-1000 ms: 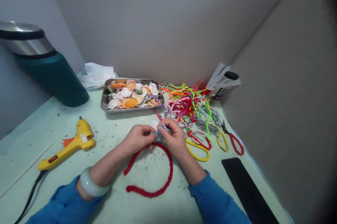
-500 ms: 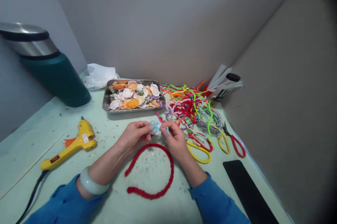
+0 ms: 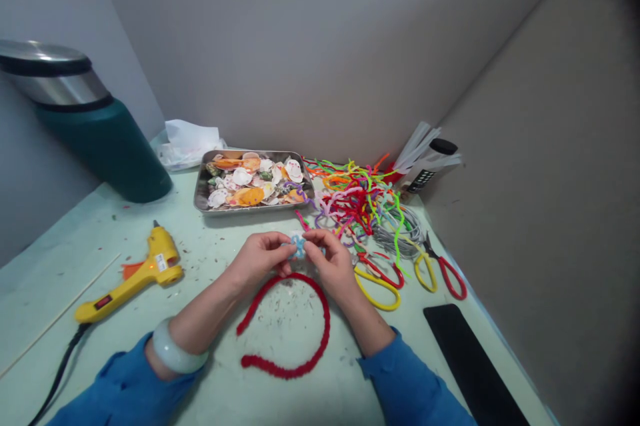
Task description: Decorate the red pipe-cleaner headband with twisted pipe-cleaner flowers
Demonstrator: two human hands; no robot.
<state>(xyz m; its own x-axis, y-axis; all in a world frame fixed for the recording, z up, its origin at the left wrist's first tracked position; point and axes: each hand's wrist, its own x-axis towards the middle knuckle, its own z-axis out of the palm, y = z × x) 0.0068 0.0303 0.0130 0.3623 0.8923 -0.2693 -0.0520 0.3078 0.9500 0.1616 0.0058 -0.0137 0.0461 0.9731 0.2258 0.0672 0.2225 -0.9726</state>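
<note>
Between my two hands is a small light-blue pipe cleaner flower (image 3: 298,246), bent into loops. My left hand (image 3: 263,254) pinches its left side between thumb and fingers. From the other side, my right hand (image 3: 330,259) closes on it too, thumb against the loops; the fingertips hide part of it. Something whitish shows just behind the blue loops. On the table below my hands lies a fuzzy red headband-like hoop (image 3: 327,326), its gap toward the left; neither hand appears to grip it.
A metal tray (image 3: 250,211) of shells stands behind my hands. Right of it lie tangled pipe cleaners (image 3: 350,203), a grey wire coil (image 3: 395,236), scissors (image 3: 377,289) and a black strip (image 3: 470,363). At left are a yellow glue gun (image 3: 140,273), a stick (image 3: 65,309) and a green bottle (image 3: 105,146).
My right hand has shifted slightly left and closed in on the blue flower. The loose blue end that stuck out by its fingers is now mostly hidden. The left hand has barely moved.
</note>
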